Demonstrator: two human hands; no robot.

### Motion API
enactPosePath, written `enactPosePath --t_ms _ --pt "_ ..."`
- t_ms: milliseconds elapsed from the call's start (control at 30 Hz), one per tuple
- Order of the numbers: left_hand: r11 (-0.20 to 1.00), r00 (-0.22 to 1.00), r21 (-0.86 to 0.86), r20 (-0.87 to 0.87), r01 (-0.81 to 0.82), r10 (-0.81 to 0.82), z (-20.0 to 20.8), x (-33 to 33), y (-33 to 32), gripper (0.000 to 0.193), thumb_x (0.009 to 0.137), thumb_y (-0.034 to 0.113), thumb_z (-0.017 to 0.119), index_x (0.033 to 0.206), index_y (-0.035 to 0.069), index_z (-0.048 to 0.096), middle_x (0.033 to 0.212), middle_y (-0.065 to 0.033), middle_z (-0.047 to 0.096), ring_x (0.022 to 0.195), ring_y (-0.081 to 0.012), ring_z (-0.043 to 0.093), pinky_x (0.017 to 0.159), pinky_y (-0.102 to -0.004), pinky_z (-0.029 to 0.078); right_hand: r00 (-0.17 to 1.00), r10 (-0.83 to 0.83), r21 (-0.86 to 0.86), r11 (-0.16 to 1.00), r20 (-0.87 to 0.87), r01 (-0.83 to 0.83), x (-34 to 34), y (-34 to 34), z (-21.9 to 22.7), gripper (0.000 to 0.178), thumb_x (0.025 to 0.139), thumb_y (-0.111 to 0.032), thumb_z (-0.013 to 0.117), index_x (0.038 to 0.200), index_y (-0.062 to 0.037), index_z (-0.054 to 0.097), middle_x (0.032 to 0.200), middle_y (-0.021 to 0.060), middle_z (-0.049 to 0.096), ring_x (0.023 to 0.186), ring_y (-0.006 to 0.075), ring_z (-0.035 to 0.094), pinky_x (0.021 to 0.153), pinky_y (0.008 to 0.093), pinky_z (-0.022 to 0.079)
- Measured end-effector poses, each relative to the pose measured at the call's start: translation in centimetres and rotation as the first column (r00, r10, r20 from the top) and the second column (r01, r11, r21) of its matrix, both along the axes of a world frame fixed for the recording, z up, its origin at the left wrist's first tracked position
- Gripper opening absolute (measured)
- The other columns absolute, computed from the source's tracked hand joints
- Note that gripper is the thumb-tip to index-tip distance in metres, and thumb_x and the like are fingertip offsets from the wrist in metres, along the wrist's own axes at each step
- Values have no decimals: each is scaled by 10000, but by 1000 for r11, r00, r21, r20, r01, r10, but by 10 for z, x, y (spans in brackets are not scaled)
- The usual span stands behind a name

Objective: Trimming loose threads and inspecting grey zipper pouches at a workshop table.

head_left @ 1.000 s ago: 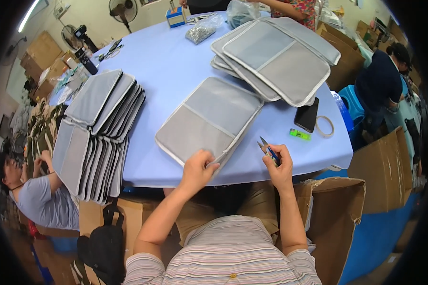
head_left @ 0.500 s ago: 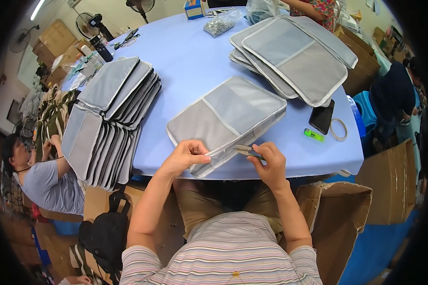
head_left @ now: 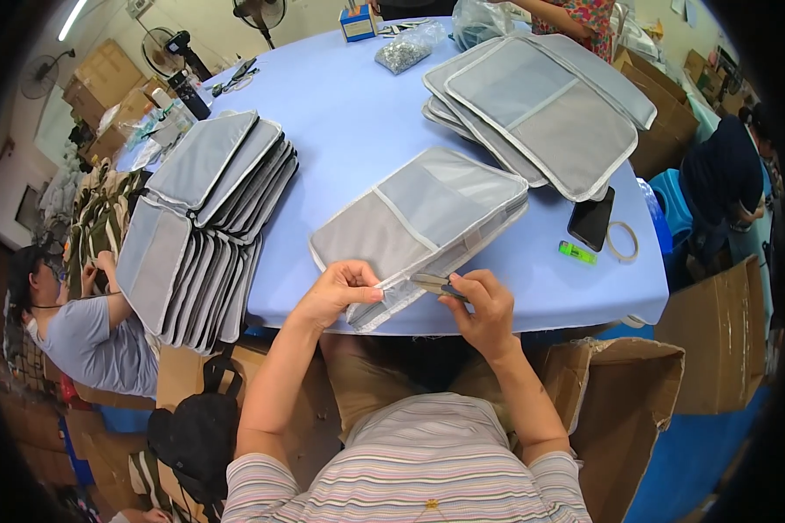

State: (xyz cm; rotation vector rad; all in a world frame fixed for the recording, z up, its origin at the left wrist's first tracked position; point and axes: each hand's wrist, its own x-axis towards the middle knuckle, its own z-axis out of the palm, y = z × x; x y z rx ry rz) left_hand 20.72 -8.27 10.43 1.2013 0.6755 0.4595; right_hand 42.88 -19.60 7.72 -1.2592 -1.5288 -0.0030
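Observation:
A flat grey fabric pouch (head_left: 436, 209) with pale piping and a mesh panel lies slantwise on the table in front of me. My left hand (head_left: 340, 294) pinches its near edge between thumb and fingers. In my right hand (head_left: 482, 312) is a pair of thread snips (head_left: 434, 284), gripped between thumb and fingers. The blades point left, close to the piping near my left fingertips. Whether they touch the fabric is hard to tell.
Overlapping grey pouches (head_left: 170, 270) are piled at the left, and another stack (head_left: 541, 96) stands back right. A phone (head_left: 590, 220), a green lighter (head_left: 577, 253) and a tape ring (head_left: 636, 247) lie on the blue tabletop (head_left: 349, 96). Open cardboard boxes (head_left: 632, 375) stand below right.
My right hand has moved left and slightly down, bringing the snips nearer my left hand. The left hand keeps its pinch on the pouch edge.

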Motion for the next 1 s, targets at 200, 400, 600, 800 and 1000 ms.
enactPosePath --t_ms 200,400,600,800,1000 --pt "998 996 -49 80 -37 41 2 8 -10 130 720 34 725 753 48 601 732 -20 641 653 -67 585 624 -202 457 1000 -14 -9 1000 -26 14 -12 0 2 322 661 -57 752 935 -42 584 797 114 568 635 262 579 523 315 476" --pt "995 989 -76 126 -71 80 0 9 -15 143 715 34 727 752 42 589 746 -46 644 642 -85 593 611 -215 471 995 -81 13 997 -60 82 -13 -2 4 317 662 -48 747 931 -43 580 789 117 562 628 268 572 513 324 467" --pt "992 981 -69 161 -102 112 -3 11 -21 133 722 33 718 754 40 589 743 -45 640 642 -87 589 610 -210 466 991 -107 11 994 -75 108 -17 -4 5 290 668 -45 739 908 -48 575 786 110 562 624 273 568 497 328 454" --pt "982 967 -54 171 -180 187 4 16 -33 120 735 25 709 739 40 590 729 -38 638 639 -69 569 621 -196 445 989 -137 40 990 -47 138 -19 -6 4 265 681 -40 729 900 -49 579 778 102 560 599 262 559 476 325 441" --pt "949 942 64 152 -310 298 8 21 -49 107 755 25 696 743 39 590 699 -18 618 590 -48 531 584 -168 411 986 -145 -11 989 -77 145 -21 -11 4 257 689 -39 726 902 -46 582 774 101 553 578 244 549 453 309 433"
